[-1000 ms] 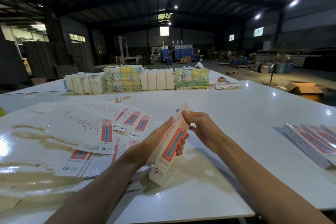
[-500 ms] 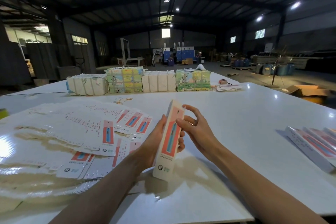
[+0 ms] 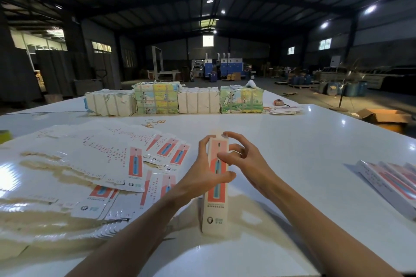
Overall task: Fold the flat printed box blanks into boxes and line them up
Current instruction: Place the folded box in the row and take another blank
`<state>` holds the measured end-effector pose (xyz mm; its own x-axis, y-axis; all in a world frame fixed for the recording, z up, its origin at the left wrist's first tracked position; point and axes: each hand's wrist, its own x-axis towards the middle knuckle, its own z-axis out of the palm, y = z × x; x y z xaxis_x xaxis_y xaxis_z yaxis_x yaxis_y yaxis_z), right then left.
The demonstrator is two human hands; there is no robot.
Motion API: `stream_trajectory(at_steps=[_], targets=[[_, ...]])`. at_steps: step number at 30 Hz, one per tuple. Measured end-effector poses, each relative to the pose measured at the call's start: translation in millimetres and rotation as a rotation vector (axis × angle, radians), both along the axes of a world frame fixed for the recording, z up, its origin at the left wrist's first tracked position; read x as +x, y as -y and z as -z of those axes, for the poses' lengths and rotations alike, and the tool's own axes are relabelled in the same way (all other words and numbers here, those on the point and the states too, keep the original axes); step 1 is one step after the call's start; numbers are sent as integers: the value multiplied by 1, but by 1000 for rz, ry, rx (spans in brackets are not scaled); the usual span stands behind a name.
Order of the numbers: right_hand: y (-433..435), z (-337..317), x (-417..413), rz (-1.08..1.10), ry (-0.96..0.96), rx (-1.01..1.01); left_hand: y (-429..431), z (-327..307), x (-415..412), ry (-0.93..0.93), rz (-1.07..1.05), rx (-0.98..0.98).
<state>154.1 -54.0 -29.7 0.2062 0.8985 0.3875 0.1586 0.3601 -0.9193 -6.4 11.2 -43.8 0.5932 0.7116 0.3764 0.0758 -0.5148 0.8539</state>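
Observation:
A tall white and orange printed box stands upright on the white table, its bottom end resting on the surface. My left hand grips its left side and front around the middle. My right hand has its fingertips on the box's top end and its thumb on the front face. A fanned pile of flat printed blanks lies to the left. Folded boxes lie in a row at the right edge.
Four wrapped bundles stand in a line across the far side of the table, with a small loose stack of blanks to their right. An open cardboard carton sits on the floor beyond the table's right edge.
The box went from tilted in the air to upright with its base on the table. My right hand moved from its side up to its top end.

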Motion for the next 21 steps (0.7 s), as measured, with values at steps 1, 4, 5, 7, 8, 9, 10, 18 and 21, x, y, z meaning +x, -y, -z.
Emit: stream_trajectory(at_steps=[1, 4, 5, 7, 8, 9, 10, 18, 21], targets=[[0, 0, -2, 16, 17, 3, 1, -1, -1, -9, -18, 18], [-1, 0, -4, 53, 70, 23, 1, -2, -1, 7, 9, -12], [-1, 1, -3, 64, 88, 28, 0, -1, -1, 23, 35, -40], [-1, 1, -2, 80, 118, 17, 3, -3, -4, 49, 101, -90], [0, 2, 0, 76, 124, 4, 4, -3, -5, 50, 125, -100], [0, 2, 0, 68, 129, -13, 4, -4, -6, 40, 135, -101], [0, 3, 0, 67, 141, -31, 5, -4, -7, 26, 135, -100], [1, -2, 4, 140, -109, -48, 5, -5, -14, -122, 173, -109], [0, 0, 11, 176, -27, -71, 8, -5, -11, -178, 223, -137]])
